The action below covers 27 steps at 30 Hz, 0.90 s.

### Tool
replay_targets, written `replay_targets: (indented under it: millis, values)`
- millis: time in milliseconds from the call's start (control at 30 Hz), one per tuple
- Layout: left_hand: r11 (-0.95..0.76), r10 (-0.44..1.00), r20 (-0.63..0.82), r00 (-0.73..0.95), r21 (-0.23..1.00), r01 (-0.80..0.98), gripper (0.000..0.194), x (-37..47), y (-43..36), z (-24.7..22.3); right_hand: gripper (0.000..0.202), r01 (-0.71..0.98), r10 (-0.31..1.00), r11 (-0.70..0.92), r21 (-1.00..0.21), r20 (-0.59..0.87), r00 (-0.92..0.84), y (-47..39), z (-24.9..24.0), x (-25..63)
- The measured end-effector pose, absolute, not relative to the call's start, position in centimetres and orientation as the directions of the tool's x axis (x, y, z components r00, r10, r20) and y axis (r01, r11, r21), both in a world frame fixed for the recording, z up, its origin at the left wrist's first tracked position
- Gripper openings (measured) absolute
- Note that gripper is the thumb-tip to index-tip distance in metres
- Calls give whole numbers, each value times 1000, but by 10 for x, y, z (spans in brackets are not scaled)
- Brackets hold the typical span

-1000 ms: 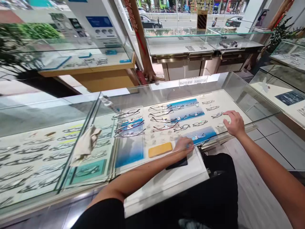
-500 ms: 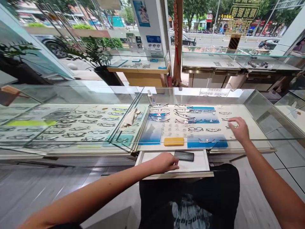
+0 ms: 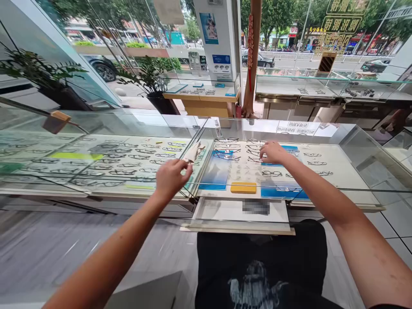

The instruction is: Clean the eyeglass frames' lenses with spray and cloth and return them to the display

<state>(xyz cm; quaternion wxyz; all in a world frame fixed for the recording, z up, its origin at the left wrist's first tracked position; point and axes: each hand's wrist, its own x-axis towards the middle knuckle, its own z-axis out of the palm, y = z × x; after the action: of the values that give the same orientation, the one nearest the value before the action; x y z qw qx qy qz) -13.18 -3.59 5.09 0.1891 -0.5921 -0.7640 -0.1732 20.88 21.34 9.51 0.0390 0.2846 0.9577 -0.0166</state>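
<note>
My left hand [image 3: 173, 178] is raised above the front of the counter, thumb and fingers apart with nothing between them. Just beyond its fingertips a crumpled beige cloth [image 3: 195, 151] lies on the glass divider. My right hand [image 3: 273, 153] reaches over the display case, its fingers bent and loosely apart beside a column of eyeglasses [image 3: 255, 146]; contact with the frames is hard to make out. Another column of eyeglasses [image 3: 227, 151] stands to the left. A yellow case [image 3: 243, 187] lies nearer to me, between blue display sheets [image 3: 212, 177].
An open drawer [image 3: 219, 210] juts out at my lap and holds a dark, blurred-out phone [image 3: 255, 207]. Glass panes [image 3: 363, 150] edge the case. A small bottle [image 3: 218, 127] stands at the back. More eyeglasses [image 3: 128, 165] fill the left case.
My left hand has moved up and left from the drawer to near the cloth. My right hand has gone left from the right-hand glasses to the middle column. The view has shifted slightly.
</note>
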Motion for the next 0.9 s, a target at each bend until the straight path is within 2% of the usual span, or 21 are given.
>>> replay_targets:
  millis: [67,167,233,367,533,567,667,733,900]
  values:
    - [301,834,463,-300,75,951,44,-157,-30,48,14,559,555,829,-16,-100,-826,214,94,204]
    - [320,882,324,-343,124,939,72,-179,-16,44,15,576,572,817,-25,-99,-815,213,93,198]
    - [395,885,204,-419,148,907,85,-187,-3,43,16,589,584,807,-35,-96,-806,211,92,195]
    - [538,833,38,-552,173,825,93,-197,19,43,17,611,605,789,-61,-94,-790,208,93,189]
    - [511,844,67,-531,200,836,90,-199,22,41,22,627,624,769,-123,-66,-779,195,100,200]
    - [507,845,74,-530,207,837,89,-198,21,40,22,611,612,772,-172,-55,-789,188,104,205]
    - [514,839,73,-539,216,830,89,-195,19,41,19,436,484,753,-493,-34,-875,156,115,220]
    - [524,833,74,-549,217,824,87,-194,21,43,15,364,391,719,-592,-88,-916,128,117,226]
    - [575,788,89,-609,245,780,84,-191,31,46,15,373,275,731,-572,-253,-928,68,78,224]
